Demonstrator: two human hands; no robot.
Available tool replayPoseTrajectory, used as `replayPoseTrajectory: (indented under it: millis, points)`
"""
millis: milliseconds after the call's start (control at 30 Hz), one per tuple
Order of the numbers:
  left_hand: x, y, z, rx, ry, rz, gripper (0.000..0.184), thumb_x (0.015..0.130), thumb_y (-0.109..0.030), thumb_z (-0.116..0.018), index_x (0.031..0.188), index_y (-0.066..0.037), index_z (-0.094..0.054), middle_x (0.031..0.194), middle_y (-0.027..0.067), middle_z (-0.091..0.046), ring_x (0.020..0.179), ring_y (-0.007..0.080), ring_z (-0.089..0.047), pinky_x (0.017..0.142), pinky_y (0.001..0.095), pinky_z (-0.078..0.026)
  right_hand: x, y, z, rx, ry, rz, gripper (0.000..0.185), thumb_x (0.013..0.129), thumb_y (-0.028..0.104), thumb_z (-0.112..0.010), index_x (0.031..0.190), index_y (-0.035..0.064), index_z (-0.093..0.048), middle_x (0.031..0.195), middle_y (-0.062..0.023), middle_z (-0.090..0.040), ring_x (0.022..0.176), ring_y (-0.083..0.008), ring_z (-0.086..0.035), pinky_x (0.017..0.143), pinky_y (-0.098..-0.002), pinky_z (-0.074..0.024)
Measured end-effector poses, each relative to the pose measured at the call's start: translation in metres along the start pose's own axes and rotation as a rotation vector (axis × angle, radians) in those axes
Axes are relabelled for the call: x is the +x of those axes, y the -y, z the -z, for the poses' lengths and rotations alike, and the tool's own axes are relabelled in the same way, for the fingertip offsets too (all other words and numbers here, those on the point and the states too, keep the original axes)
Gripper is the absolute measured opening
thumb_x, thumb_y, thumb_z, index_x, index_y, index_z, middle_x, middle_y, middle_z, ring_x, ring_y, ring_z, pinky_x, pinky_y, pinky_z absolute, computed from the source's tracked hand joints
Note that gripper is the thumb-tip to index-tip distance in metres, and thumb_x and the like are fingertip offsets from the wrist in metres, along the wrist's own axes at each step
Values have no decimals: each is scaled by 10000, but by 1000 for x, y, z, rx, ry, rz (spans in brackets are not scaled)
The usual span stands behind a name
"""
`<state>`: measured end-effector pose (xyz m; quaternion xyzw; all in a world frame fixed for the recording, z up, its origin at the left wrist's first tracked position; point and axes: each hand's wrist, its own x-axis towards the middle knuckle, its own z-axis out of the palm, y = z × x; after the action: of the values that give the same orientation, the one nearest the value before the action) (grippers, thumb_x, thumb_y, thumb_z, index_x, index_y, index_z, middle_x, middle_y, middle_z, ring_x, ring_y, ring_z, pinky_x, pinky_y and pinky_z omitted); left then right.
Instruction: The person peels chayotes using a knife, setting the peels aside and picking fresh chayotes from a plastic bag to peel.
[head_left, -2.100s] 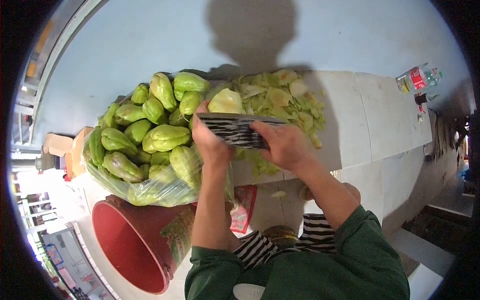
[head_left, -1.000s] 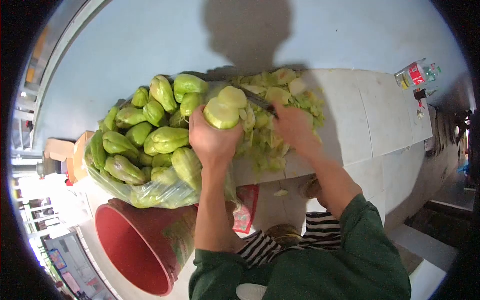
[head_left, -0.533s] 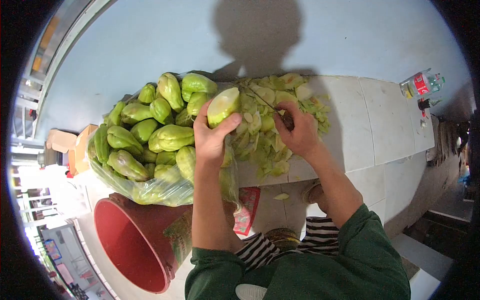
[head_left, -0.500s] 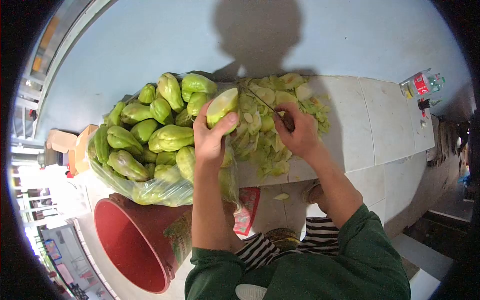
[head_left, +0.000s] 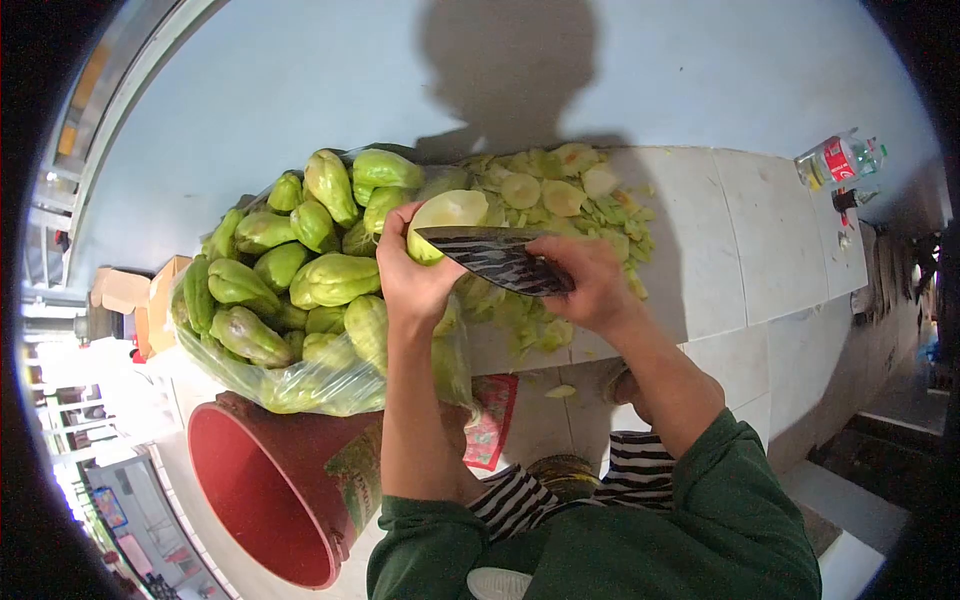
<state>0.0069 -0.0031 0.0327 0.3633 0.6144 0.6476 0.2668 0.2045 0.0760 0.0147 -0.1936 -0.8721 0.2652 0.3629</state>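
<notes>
My left hand point(head_left: 416, 275) is wrapped round a cut green chayote point(head_left: 448, 212), its pale flesh facing up. The fingers of my right hand point(head_left: 582, 278) close on the handle end of a dark knife with a light streaked pattern point(head_left: 495, 262). Its broad blade lies across the near side of the cut chayote, hiding part of it and of my left thumb. Whole chayotes point(head_left: 335, 275) fill a clear plastic bag point(head_left: 330, 388) left of my hands. Behind and right of the knife, pale slices and peelings point(head_left: 562, 197) are spread on the tiled ledge point(head_left: 700, 235).
Below the bag a red bucket point(head_left: 265, 490) lies on its side, beside a red patterned cloth or packet point(head_left: 490, 420). A plastic bottle with a red label point(head_left: 838, 160) is at the far right of the ledge. Cardboard boxes point(head_left: 160, 295) stand at the left.
My right hand has brought the knife from over the slices leftward and nearer, turning its blade flat across the chayote. My left hand has tilted the chayote, showing more of its cut face.
</notes>
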Motion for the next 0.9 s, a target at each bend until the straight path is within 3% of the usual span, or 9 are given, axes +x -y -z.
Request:
replayPoseTrajectory:
  millis: [200, 267, 400, 467, 500, 567, 700, 833, 900]
  points:
    - [1, 6, 4, 51, 28, -60, 627, 582, -169, -863, 1076, 26, -529, 992, 77, -616, 905, 144, -578, 853, 276, -460, 1, -4, -3, -7, -19, 104, 489, 625, 165, -748, 1080, 127, -573, 814, -109, -665, 722, -325, -654, 630, -429, -522]
    - [-3, 5, 5, 5, 48, -66, 637, 577, -190, -866, 1074, 23, -530, 989, 77, -614, 899, 148, -580, 842, 279, -465, 4, -6, -6, -79, 161, -287, 336, 708, 121, -702, 1032, 74, -627, 758, -132, -655, 675, -298, -645, 590, -370, -488]
    - [-4, -3, 6, -352, 163, 68, 717, 582, -296, -849, 1128, 23, -511, 986, 110, -619, 886, 177, -599, 786, 301, -493, 11, -26, -7, -92, 123, -391, 219, 802, 176, -689, 963, 52, -608, 647, -131, -608, 571, -271, -608, 537, -345, -457]
    - [-5, -6, 10, -626, 259, 171, 751, 642, -413, -782, 1174, 28, -488, 984, 147, -626, 879, 207, -614, 774, 308, -500, 19, -10, 2, 42, 102, -453, 218, 848, 234, -633, 974, 65, -576, 716, -166, -640, 669, -363, -636, 606, -441, -497]
    - [-5, -1, 12, -719, 224, 181, 755, 695, -482, -705, 1207, 23, -475, 1005, 185, -619, 925, 242, -612, 765, 325, -500, 18, -11, -3, 51, 111, -448, 218, 848, 234, -633, 974, 65, -576, 716, -166, -640, 669, -363, -636, 606, -441, -497]
    - [-5, 1, 17, -804, 236, 185, 761, 703, -497, -695, 1215, 21, -474, 1030, 186, -609, 953, 248, -603, 772, 326, -495, 15, -16, -11, 37, -176, -430, 209, 845, 203, -674, 864, 21, -574, 548, -70, -535, 449, -163, -481, 486, -306, -410]
    - [-6, 4, 19, -928, 222, 180, 742, 742, -486, -694, 1244, 16, -478, 1115, 158, -573, 1023, 262, -571, 824, 353, -486, 13, -8, -5, -8, -121, -462, 184, 835, 175, -673, 912, 24, -602, 575, -81, -558, 476, -162, -504, 501, -306, -420]
    - [-5, 20, 20, -639, 54, 166, 727, 804, -562, -627, 1283, -36, -477, 1162, 119, -574, 1046, 285, -563, 876, 416, -462, 2, -2, -6, 35, -20, -183, 292, 735, 98, -698, 1012, 52, -616, 679, -106, -610, 558, -215, -584, 524, -311, -447]
    - [-4, 22, 14, -684, 44, 177, 693, 838, -561, -588, 1279, -38, -479, 1165, 123, -575, 1056, 292, -561, 910, 432, -456, 0, -2, -7, 33, 5, -107, 361, 685, 69, -704, 1035, 61, -617, 720, -110, -628, 594, -241, -614, 534, -319, -460]
